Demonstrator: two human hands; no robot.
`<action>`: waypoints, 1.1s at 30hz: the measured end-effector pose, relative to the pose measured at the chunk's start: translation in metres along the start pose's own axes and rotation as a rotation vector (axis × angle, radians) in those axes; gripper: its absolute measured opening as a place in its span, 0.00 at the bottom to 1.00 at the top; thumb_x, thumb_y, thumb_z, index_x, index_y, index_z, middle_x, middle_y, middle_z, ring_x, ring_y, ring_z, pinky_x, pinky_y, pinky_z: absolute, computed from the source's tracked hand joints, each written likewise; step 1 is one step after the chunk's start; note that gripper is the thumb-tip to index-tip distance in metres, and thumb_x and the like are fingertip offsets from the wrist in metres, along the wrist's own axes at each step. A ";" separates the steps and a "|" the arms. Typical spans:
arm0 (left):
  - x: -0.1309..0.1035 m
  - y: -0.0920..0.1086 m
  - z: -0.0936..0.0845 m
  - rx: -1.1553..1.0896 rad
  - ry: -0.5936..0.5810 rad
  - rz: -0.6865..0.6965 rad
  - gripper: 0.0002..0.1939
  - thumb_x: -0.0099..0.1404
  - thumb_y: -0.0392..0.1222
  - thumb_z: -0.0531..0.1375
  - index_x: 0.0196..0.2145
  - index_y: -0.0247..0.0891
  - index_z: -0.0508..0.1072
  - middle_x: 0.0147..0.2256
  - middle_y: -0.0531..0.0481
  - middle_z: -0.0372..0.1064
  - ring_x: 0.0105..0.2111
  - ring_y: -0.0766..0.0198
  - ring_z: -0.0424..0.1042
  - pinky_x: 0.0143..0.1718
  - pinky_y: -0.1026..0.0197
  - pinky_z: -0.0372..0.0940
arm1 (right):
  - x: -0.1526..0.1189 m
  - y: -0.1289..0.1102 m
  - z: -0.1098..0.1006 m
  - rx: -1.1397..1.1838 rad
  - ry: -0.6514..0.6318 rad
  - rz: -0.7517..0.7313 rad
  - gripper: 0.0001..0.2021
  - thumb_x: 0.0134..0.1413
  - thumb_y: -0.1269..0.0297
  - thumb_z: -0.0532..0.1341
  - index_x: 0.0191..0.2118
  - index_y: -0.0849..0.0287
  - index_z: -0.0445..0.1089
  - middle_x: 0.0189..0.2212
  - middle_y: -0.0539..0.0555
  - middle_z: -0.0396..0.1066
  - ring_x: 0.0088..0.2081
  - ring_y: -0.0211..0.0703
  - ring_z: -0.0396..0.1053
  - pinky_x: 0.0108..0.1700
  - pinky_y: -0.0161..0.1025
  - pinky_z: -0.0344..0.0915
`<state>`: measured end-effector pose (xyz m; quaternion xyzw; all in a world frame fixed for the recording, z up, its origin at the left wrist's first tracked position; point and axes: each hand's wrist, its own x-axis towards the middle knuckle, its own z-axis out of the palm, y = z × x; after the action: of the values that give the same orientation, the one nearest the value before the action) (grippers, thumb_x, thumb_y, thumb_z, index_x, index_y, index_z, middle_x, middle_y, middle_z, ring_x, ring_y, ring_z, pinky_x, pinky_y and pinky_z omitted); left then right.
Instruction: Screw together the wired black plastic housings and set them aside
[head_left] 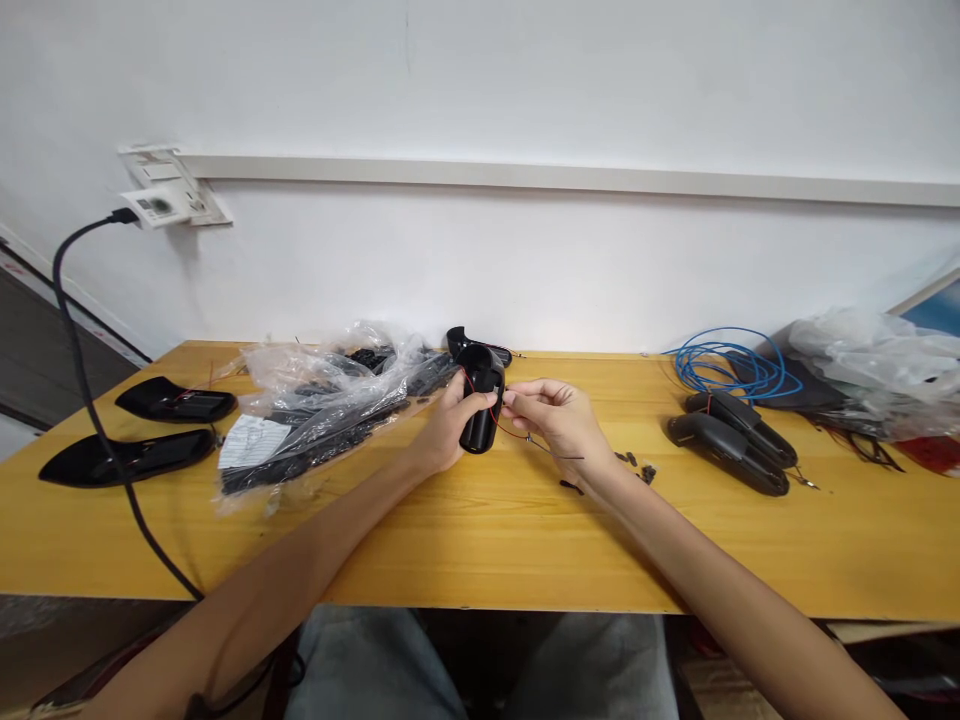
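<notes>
One tug mid-frame could strain the red wire [510, 433]; your left hand [445, 428] clasps the black shell [478, 432]; your right hand [559, 415]: hold unclear.

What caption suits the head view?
Left hand holding a black casing, right hand at its edge, above a wooden table.

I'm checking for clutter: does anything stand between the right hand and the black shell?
Nothing visible does: the right hand is at the edge of the black shell, which the left hand holds. A thin red wire trails just below.
</notes>
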<state>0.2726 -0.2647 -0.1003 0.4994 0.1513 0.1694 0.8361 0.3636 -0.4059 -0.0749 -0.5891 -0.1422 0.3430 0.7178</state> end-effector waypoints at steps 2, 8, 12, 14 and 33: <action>0.001 -0.003 -0.002 0.057 0.007 0.026 0.23 0.57 0.45 0.74 0.47 0.42 0.71 0.38 0.54 0.68 0.38 0.62 0.68 0.40 0.61 0.62 | 0.000 0.001 0.000 0.000 0.019 -0.002 0.22 0.37 0.50 0.85 0.34 0.59 0.84 0.34 0.56 0.83 0.34 0.40 0.77 0.36 0.37 0.73; -0.003 0.002 -0.005 0.072 -0.030 0.046 0.27 0.57 0.46 0.75 0.50 0.41 0.71 0.43 0.52 0.70 0.44 0.61 0.70 0.46 0.61 0.64 | 0.003 0.000 -0.007 0.073 -0.062 0.056 0.23 0.38 0.53 0.86 0.39 0.56 0.82 0.35 0.51 0.82 0.36 0.38 0.79 0.39 0.34 0.76; -0.005 0.011 -0.002 0.015 -0.139 -0.076 0.35 0.54 0.45 0.78 0.56 0.43 0.71 0.50 0.48 0.72 0.53 0.54 0.72 0.52 0.56 0.67 | 0.007 -0.001 -0.015 0.109 -0.218 0.056 0.35 0.42 0.56 0.85 0.58 0.44 0.80 0.52 0.50 0.82 0.39 0.36 0.79 0.41 0.35 0.79; -0.005 0.013 -0.003 0.034 -0.165 -0.114 0.37 0.53 0.44 0.80 0.57 0.44 0.70 0.54 0.45 0.71 0.59 0.49 0.70 0.56 0.53 0.67 | 0.008 -0.002 -0.017 0.066 -0.270 0.021 0.37 0.45 0.55 0.84 0.63 0.39 0.78 0.62 0.50 0.77 0.46 0.39 0.80 0.45 0.36 0.80; -0.010 0.019 -0.014 0.838 0.008 0.324 0.37 0.57 0.46 0.79 0.56 0.40 0.65 0.43 0.43 0.71 0.43 0.48 0.74 0.46 0.51 0.66 | 0.018 0.012 -0.032 -0.084 -0.330 -0.141 0.38 0.52 0.54 0.81 0.67 0.36 0.72 0.67 0.51 0.71 0.58 0.47 0.75 0.52 0.42 0.81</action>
<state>0.2554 -0.2497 -0.0892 0.8115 0.1299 0.2244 0.5238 0.3922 -0.4166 -0.0983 -0.5428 -0.3132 0.3776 0.6817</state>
